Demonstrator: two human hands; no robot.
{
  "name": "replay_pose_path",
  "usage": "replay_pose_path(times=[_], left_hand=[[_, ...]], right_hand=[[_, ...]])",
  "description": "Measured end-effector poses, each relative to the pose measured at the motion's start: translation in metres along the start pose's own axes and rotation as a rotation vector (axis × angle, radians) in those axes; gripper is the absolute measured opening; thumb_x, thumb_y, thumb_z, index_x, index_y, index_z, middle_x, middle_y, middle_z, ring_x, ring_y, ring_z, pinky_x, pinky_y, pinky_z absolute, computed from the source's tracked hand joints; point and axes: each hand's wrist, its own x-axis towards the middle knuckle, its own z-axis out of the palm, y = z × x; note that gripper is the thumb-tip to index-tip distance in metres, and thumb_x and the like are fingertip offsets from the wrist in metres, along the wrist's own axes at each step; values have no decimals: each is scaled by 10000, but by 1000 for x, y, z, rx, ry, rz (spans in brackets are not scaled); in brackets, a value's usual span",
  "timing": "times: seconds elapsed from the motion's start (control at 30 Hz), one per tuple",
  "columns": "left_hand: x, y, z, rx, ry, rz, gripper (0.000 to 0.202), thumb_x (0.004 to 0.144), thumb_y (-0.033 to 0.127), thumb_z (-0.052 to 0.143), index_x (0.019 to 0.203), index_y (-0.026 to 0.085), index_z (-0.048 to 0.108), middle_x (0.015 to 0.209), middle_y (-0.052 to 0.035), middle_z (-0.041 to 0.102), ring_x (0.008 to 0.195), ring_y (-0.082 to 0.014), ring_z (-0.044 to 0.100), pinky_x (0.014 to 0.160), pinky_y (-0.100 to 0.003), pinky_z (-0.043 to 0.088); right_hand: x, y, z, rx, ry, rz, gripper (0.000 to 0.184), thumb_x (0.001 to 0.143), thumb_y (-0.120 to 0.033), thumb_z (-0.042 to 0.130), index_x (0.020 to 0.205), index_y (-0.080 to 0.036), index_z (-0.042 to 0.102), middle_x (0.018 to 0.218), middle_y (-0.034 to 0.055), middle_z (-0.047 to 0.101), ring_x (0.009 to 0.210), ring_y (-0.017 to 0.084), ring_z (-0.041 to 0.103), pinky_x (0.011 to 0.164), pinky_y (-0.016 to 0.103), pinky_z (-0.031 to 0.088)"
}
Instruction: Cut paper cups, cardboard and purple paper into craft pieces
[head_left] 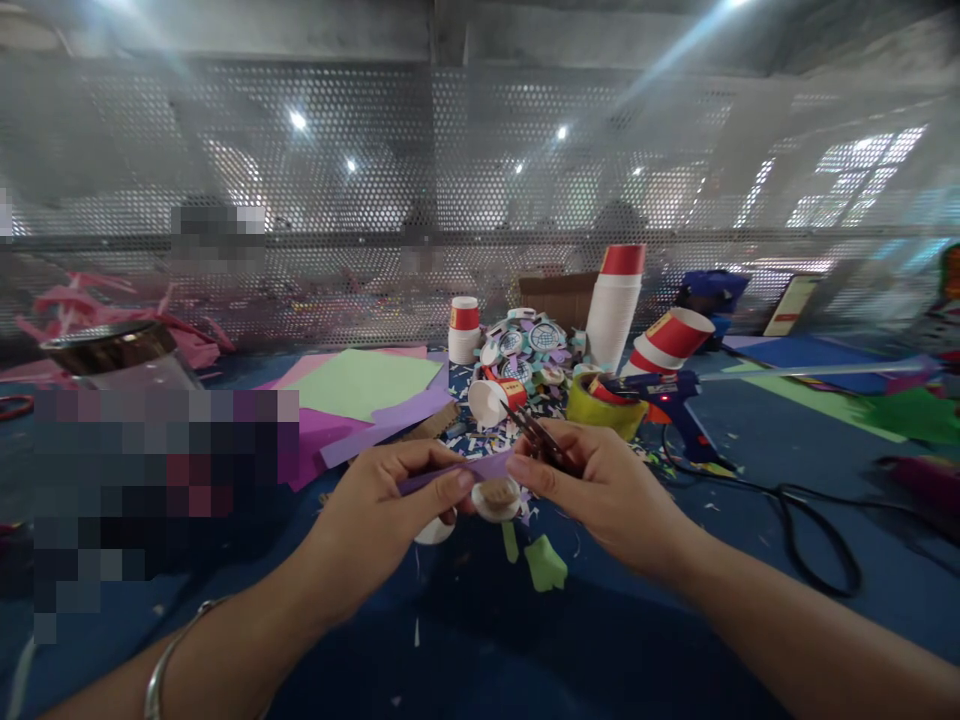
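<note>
My left hand (397, 505) is closed, pinching one end of a purple paper strip (487, 466) between thumb and fingers. My right hand (600, 485) is closed around a pair of dark scissors (541, 432), blades pointing up and left, while its thumb and finger touch the strip's other end. Just under the strip is a small white round piece with a brown middle (496, 497); whether the left fingers support it I cannot tell. Below the left fingertips shows another white disc (435, 531). Green paper scraps (545, 563) lie on the blue table beneath.
A blue glue gun (679, 400) rests on a yellow tape roll (589, 405), its black cord (787, 500) looping right. Stacked paper cups (615, 310), a tipped cup (491, 402) and a decorated paper heap (532, 345) stand behind. Coloured sheets (360, 385) lie left, near a lidded jar (112, 350).
</note>
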Motion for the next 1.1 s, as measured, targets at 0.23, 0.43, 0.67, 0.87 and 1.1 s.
replay_pose_path(times=[0.23,0.43,0.67,0.87,1.1], left_hand=[[2,-1,-4,25,23,-20,231,790,423,693,761,195,716,658,-4,645,591,-115,472,567,-253,345],[4,-2,-8,93,67,38,247,803,449,682,759,211,729,651,3,647,606,-123,479,584,-266,343],[4,-1,-10,129,46,60,220,824,414,668,760,211,724,652,15,650,610,-115,502,587,-249,357],[1,-1,-10,129,3,53,228,824,407,667,737,201,713,661,21,641,594,-96,490,557,-221,352],[0,-1,-10,104,1,46,220,817,403,674,731,203,708,651,18,637,590,-101,502,548,-221,371]], right_hand=[[1,-2,-5,-118,-47,-41,380,911,-539,528,729,-207,549,646,-26,410,582,123,346,531,274,274],[3,3,-10,-244,-60,-39,445,937,-560,470,672,-203,495,649,-19,377,596,129,335,530,277,252],[1,1,-10,-316,-146,-30,413,954,-527,456,706,-199,503,647,-21,414,587,120,343,525,277,256],[1,0,-11,-372,-171,-18,427,948,-546,445,708,-197,495,652,-27,373,586,119,327,520,283,240],[0,2,-11,-343,-188,-36,436,955,-537,438,680,-201,481,648,-26,366,576,118,320,517,284,240]])
